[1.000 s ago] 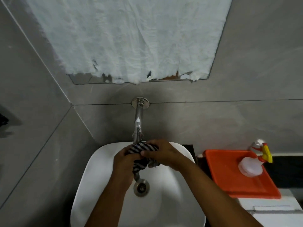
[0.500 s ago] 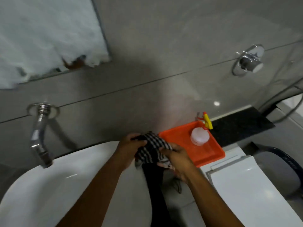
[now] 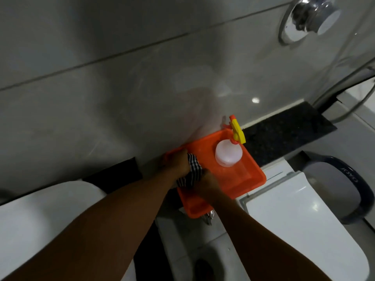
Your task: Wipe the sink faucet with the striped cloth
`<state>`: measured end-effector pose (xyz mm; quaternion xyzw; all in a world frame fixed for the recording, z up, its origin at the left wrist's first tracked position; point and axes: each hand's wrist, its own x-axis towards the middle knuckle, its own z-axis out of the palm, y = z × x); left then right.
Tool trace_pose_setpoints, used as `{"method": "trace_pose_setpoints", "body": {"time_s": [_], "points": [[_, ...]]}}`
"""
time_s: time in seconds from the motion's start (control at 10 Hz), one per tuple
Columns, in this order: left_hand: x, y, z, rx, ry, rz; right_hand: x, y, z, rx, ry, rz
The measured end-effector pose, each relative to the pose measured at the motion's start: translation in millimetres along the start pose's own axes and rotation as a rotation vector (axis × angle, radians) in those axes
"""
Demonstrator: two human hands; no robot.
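The black-and-white striped cloth is bunched between both my hands, over the left part of an orange tray. My left hand grips its upper left side and my right hand holds its lower right side. The sink faucet is out of view. Only the right rim of the white sink basin shows at the lower left.
A white spray bottle with a yellow and orange trigger stands in the tray. A white toilet tank lid lies to the right, the dark counter ledge behind it. A chrome wall fitting is at the top right.
Both hands have carried the cloth away from the faucet and rightward over the orange tray. My view has swung right, so the faucet and mirror have left the frame.
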<state>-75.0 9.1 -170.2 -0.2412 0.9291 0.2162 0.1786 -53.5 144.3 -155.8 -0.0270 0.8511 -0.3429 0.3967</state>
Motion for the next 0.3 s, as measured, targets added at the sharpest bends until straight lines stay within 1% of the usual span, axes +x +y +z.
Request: {"method": "trace_pose_setpoints", "body": {"time_s": [0.1, 0.2, 0.3], "points": [[-17, 3, -2, 0.072, -0.100, 0.074, -1, -5, 0, -0.216, 0.033, -0.061], [-45, -5, -21, 0.137, -0.037, 0.164, -17, -17, -1, -0.367, 0.097, -0.239], [-84, -16, -65, 0.111, 0.032, 0.246, -36, -54, -5, -0.445, 0.222, -0.404]]}}
